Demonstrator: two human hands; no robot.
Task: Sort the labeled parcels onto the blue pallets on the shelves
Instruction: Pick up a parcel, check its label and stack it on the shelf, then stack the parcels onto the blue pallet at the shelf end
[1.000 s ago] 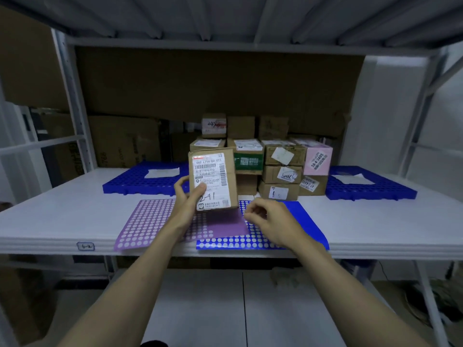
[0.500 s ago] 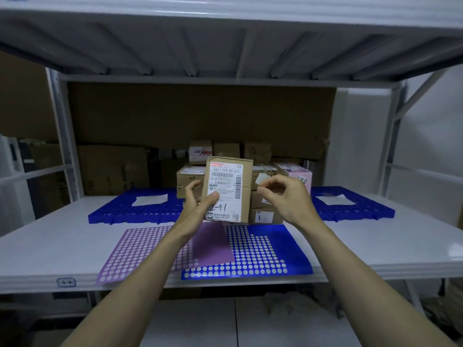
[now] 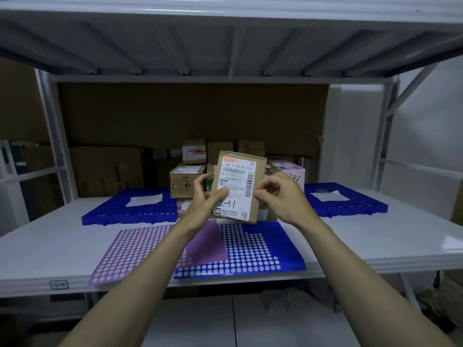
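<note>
A small brown cardboard parcel [image 3: 240, 181] with a white shipping label and handwritten "2-41" is held upright in front of me, above the shelf. My left hand [image 3: 204, 201] grips its left edge, thumb on the label. My right hand [image 3: 278, 199] pinches its right edge with thumb and fingers. A blue pallet [image 3: 130, 209] with a white paper slip lies at the left of the shelf; another blue pallet [image 3: 350, 199] with a slip lies at the right. A stack of labeled parcels [image 3: 186, 180] stands behind the held one, partly hidden by it.
Purple [image 3: 132, 251] and blue [image 3: 253, 251] dotted sheets lie on the white shelf [image 3: 375, 236] near its front edge. A pink box [image 3: 292, 171] sits in the stack. Large cartons [image 3: 107, 169] stand at the back left. An upper shelf [image 3: 225, 46] hangs overhead; metal uprights flank both sides.
The parcel has been lifted higher and farther forward. My right hand, apart from it a second ago, now pinches its right edge. The view has tilted upward.
</note>
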